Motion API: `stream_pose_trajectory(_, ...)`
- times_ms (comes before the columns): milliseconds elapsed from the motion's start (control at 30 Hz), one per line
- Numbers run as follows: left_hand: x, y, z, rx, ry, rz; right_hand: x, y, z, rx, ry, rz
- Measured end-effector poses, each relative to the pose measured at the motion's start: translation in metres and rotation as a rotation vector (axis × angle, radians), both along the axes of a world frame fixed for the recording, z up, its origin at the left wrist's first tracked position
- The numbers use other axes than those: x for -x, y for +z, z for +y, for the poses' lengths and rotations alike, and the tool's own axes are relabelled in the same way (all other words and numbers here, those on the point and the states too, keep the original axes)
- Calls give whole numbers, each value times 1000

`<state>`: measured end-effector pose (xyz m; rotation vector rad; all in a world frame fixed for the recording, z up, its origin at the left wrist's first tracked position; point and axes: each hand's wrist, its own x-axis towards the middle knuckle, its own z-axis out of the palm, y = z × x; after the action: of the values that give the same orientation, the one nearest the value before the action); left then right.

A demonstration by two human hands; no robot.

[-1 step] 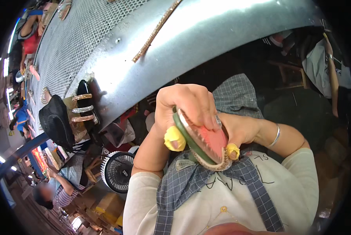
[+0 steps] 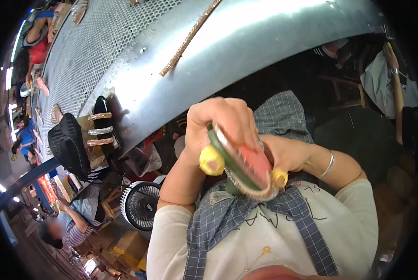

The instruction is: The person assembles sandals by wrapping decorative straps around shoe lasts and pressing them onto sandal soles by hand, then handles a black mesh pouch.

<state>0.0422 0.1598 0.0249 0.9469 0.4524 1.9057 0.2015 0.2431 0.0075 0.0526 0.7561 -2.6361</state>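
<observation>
Above my lap I hold a green shoe last point(image 2: 230, 161) with a pink sole piece point(image 2: 256, 163) on its underside and a pale, pleated edge round it. My left hand point(image 2: 223, 122) is wrapped over the far end, its fingers bent down onto the pink face. Yellow wrapping covers the left thumb, which presses the green side. My right hand point(image 2: 286, 156) grips the other side, its yellow-wrapped thumb by the near rim; its other fingers are mostly hidden behind the last. The near end is blurred.
Ahead lies a metal bench point(image 2: 246, 51) with a mesh belt point(image 2: 101, 42) and a glittery gold strip point(image 2: 190, 39). At left stand a black form with glittery bands point(image 2: 100, 131) and a black mesh object point(image 2: 68, 145). A fan point(image 2: 141, 205) is near my left elbow. Co-workers are on both sides.
The last has shifted and tilted slightly in my hands, its near end blurring with motion. My left hand has moved a little, with its grip kept. The view has shifted slightly.
</observation>
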Motion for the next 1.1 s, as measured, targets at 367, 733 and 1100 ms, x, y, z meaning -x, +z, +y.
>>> stream_pose_trajectory(367,98,-23,53,792,1038,1289,-3,-49,13,-74,-634,-407)
stream_pose_trajectory(733,97,-18,34,903,899,1419,-14,-30,37,-959,-1123,-124)
stream_pose_trajectory(1100,-1,10,-63,730,166,1020,-31,31,51,-648,-995,2)
